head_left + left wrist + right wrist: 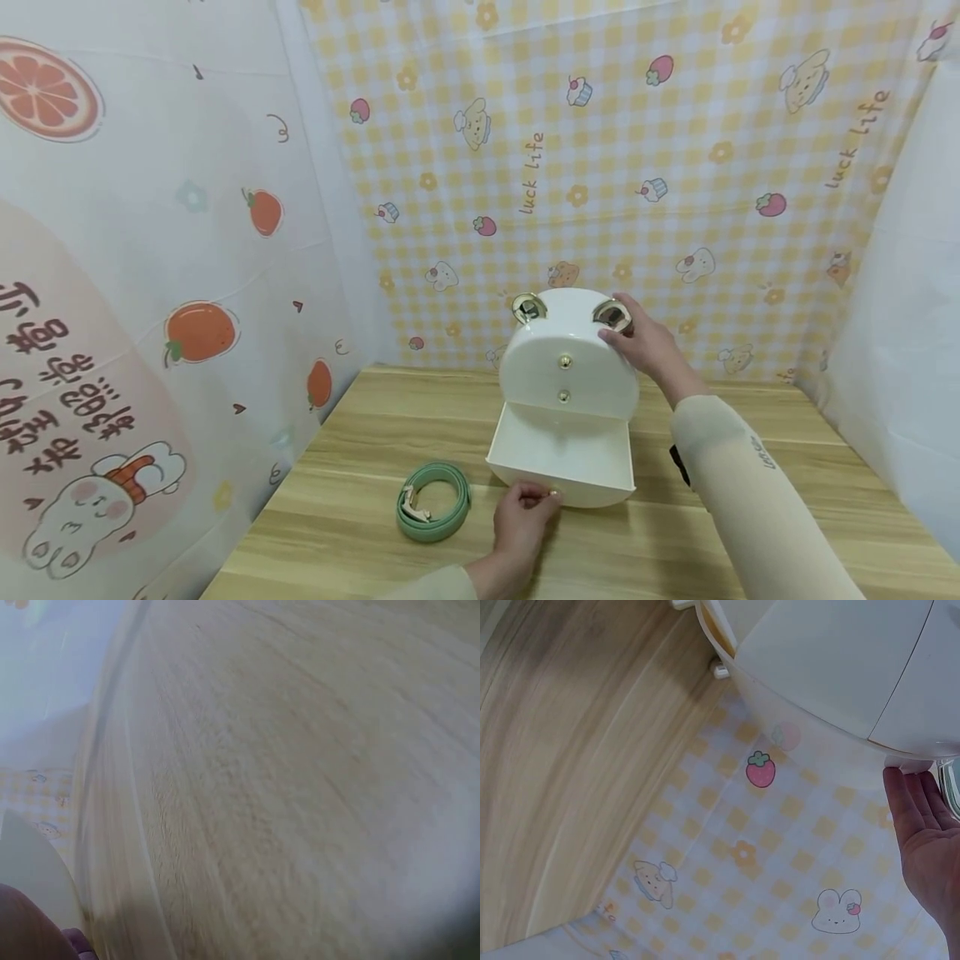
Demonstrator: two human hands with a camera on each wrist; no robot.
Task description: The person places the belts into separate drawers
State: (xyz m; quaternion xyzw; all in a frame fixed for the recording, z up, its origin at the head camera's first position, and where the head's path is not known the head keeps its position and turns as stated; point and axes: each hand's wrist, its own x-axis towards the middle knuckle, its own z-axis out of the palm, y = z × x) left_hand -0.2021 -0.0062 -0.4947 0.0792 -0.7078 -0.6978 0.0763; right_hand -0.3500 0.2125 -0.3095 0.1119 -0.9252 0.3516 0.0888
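Observation:
A white, rounded desktop drawer box (pixel 570 312) stands on the table, with two gold-rimmed eye-like domes on top. Two gold knobs sit on its upper fronts, and its bottom drawer (pixel 562 442) is pulled out, its inside bare. My left hand (pixel 521 525) pinches the small gold knob on that drawer's front. At the top right, my right hand (pixel 651 343) grips the box beside the right eye dome (pixel 611 315), thumb in front. The right wrist view shows its fingers (pixel 915 799) against the box's edge. Only a sliver of the left hand (pixel 30 930) shows in the left wrist view.
To the left of the box lies a coiled green strap (pixel 435 531) with gold-coloured clasps. The wood-grain table (pixel 360 433) meets a yellow-checked cloth backdrop (pixel 577 167) behind, with a printed white cloth (pixel 225 167) on the left.

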